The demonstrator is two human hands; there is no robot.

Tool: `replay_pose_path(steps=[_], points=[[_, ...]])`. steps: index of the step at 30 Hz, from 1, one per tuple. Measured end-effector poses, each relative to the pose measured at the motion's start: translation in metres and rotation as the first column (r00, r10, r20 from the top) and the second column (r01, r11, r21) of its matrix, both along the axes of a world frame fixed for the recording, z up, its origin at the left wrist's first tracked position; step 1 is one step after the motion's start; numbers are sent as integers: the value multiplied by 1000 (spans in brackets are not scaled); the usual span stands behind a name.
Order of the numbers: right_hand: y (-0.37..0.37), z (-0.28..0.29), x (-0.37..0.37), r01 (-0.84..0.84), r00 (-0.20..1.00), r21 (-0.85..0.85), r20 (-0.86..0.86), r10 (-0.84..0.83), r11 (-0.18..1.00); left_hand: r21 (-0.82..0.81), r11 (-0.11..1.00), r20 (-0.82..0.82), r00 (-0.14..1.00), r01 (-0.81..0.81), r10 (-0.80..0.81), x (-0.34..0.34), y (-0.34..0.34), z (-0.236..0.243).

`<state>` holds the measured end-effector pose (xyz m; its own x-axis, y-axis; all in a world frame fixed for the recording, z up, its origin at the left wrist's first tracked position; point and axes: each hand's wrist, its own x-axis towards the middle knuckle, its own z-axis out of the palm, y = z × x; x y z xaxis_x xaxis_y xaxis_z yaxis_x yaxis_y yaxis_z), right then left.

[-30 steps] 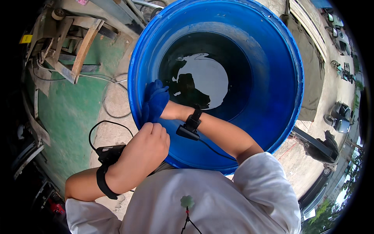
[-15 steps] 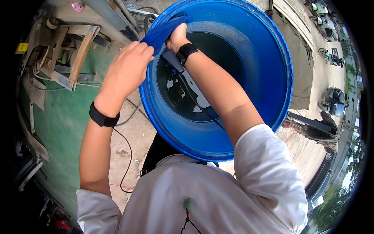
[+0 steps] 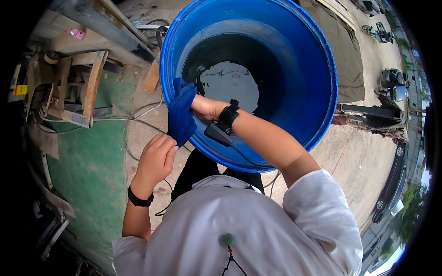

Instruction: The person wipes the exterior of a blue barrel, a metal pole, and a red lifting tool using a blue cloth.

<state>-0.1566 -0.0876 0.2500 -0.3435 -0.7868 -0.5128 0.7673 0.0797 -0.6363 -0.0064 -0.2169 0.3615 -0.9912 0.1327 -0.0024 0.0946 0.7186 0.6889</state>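
Note:
A dark blue cloth [image 3: 181, 117] hangs bunched over the left rim of a big blue plastic barrel [image 3: 317, 69]. My left hand [image 3: 155, 158] is closed on its lower end, outside the barrel. At the rim, my right hand [image 3: 202, 106] grips the upper part, its fingers mostly hidden behind the folds. Dark water [image 3: 230, 83] lies in the bottom of the barrel and reflects light. Each wrist wears a black strap; a small black box [image 3: 218, 134] with a cable hangs at the right one.
Left of the barrel stand a rusty metal frame [image 3: 90, 87] and a green floor patch [image 3: 87, 170]. Cables [image 3: 131, 118] cross the ground, and a wooden block [image 3: 152, 77] lies close to the barrel. Parked vehicles [image 3: 391, 184] line the right side.
Both hands have come nearer to me along the barrel's left rim with the cloth. The left hand is now lower and farther from the right, and the cloth hangs down between them.

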Motion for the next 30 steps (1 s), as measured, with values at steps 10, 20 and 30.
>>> replay_pose_path(steps=[10,20,30], points=[[89,79,109,1,171,432,-889,425,902,-94,974,396,905,205,-153,43,14,-37],[160,91,140,298,-77,380,-905,419,876,558,759,262,939,-335,222,67,77,-98],[169,93,162,231,-233,208,-937,261,950,497,375,486,609,-782,627,145,78,-105]])
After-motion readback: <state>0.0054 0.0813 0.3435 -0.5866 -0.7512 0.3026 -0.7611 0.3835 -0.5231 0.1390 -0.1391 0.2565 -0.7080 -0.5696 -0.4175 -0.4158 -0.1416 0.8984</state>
